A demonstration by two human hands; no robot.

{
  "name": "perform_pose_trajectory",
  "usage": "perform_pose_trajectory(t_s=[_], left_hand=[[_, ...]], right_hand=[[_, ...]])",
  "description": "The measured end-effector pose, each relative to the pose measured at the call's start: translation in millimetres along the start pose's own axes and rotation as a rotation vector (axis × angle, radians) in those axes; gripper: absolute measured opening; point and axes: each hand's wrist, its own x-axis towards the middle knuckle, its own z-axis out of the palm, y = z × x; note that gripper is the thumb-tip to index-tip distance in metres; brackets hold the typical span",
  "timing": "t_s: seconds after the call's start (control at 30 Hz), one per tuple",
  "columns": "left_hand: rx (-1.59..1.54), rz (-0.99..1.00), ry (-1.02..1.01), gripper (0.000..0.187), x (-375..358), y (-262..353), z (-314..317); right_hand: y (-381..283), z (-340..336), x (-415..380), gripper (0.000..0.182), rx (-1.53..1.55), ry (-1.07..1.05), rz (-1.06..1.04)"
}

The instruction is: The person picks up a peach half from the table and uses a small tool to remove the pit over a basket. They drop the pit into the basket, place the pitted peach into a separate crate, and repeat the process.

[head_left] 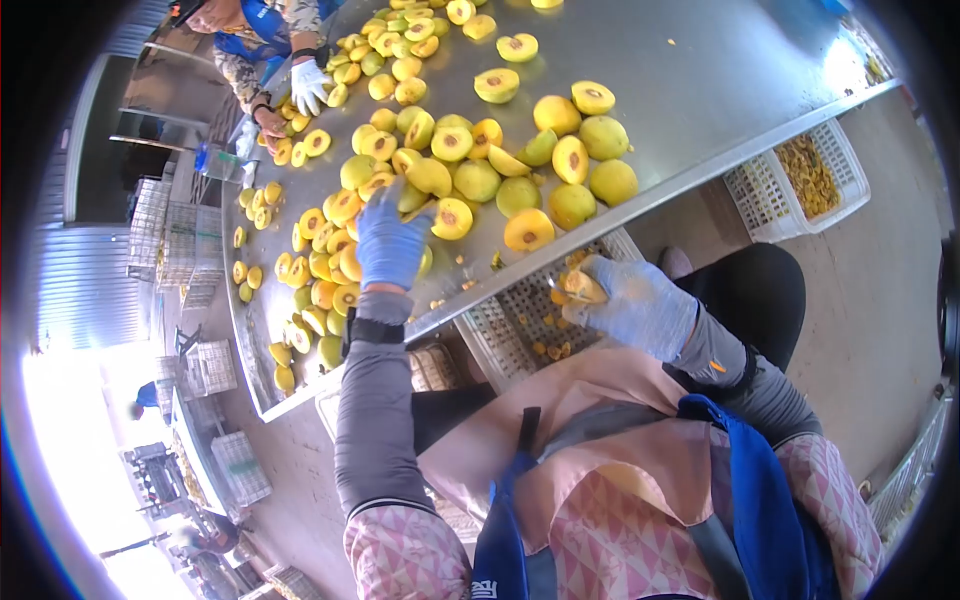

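My left hand [388,240], in a blue glove, reaches over the table among yellow peach halves [452,218]. Its fingers are apart, with the fingertips right at the fruit. My right hand [640,308], also gloved, is closed in front of my apron, beyond the table's near edge. From its fingers juts a small tool [566,292] with a thin metal end, beside something orange-tan; its exact kind is hidden by the grip. Below that hand stands a plastic crate [487,345] with orange scraps inside.
The metal table [690,60] has a raised rim [640,208] and bears many peach halves, some cut side up. Across it, a person's white-gloved hand [308,85] works among fruit. Another crate [755,190] of scraps stands on the floor at right. Stacked crates [190,240] stand at left.
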Motion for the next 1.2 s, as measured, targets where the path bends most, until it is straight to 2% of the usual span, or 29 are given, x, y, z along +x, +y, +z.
perform_pose_trajectory(t_s=[0.03,0.07,0.13,0.2,0.27,0.3,0.33,0.4,0.43,0.47,0.5,0.53,0.6,0.73,0.8,0.93,1.0,1.03,1.07,1.13,1.17,1.2], left_hand=[[-0.100,-0.081,-0.078,0.054,7,7,5],[-0.102,-0.080,-0.068,0.054,11,19,4],[0.075,-0.126,-0.302,0.051,17,39,-3],[0.083,-0.123,-0.300,0.046,14,41,-9],[-0.167,-0.020,-0.396,0.043,4,28,-7],[-0.411,-0.112,-0.451,0.032,-4,17,4],[-0.411,-0.113,-0.448,0.032,-1,15,-1],[0.121,0.588,-0.605,0.027,11,6,-19],[0.116,0.377,-0.526,0.030,13,-19,-5],[0.311,0.497,-0.203,0.028,18,-41,-1],[-0.415,-0.165,-0.279,0.026,26,-49,-5],[-0.416,-0.166,-0.277,0.026,34,-54,-8],[0.392,-0.253,-0.025,0.037,52,-68,-12],[0.167,-0.296,-0.077,0.044,73,-148,46],[-0.055,-0.160,-0.291,0.045,90,-182,74],[0.116,-0.133,-0.430,0.044,101,-138,49],[-0.331,-0.365,-0.520,0.031,84,-117,33],[0.144,0.323,-0.369,0.024,66,-152,52],[0.145,0.319,-0.378,0.024,54,-149,48],[-0.243,0.334,-0.257,0.027,24,-136,40],[-0.319,0.346,-0.309,0.027,21,-111,18],[-0.318,0.345,-0.307,0.027,12,-111,14]], right_hand=[[-3,-2,0,0.041,0.027,-0.032,0.026],[-1,-1,0,0.041,0.019,-0.028,0.019],[0,2,2,0.041,-0.029,-0.019,-0.035],[-8,-4,2,0.040,-0.050,-0.037,-0.046],[-16,-8,3,0.039,0.060,-0.073,0.030],[-17,-5,3,0.039,0.060,-0.074,0.026],[-15,-3,3,0.039,0.043,-0.052,-0.006],[-16,-2,4,0.038,0.020,-0.028,-0.042],[-19,-5,4,0.037,0.019,-0.029,-0.047],[-22,-7,4,0.036,0.020,-0.029,-0.050],[-24,-9,5,0.036,0.018,-0.027,-0.051],[-26,-11,5,0.036,0.031,-0.044,-0.014],[-26,-12,7,0.035,0.042,-0.064,0.019],[-17,-10,11,0.035,-0.016,-0.073,0.047],[-14,-8,14,0.035,-0.039,-0.083,0.060],[-18,-10,17,0.036,-0.030,-0.087,0.084],[-19,-9,17,0.037,-0.026,-0.102,0.089],[-18,-8,17,0.037,-0.030,-0.084,0.028],[-17,-7,16,0.037,-0.035,-0.069,-0.033],[-20,-5,13,0.037,0.001,-0.069,-0.047],[-22,-5,13,0.037,0.027,-0.057,-0.067],[-23,-5,13,0.037,0.027,-0.058,-0.069]])
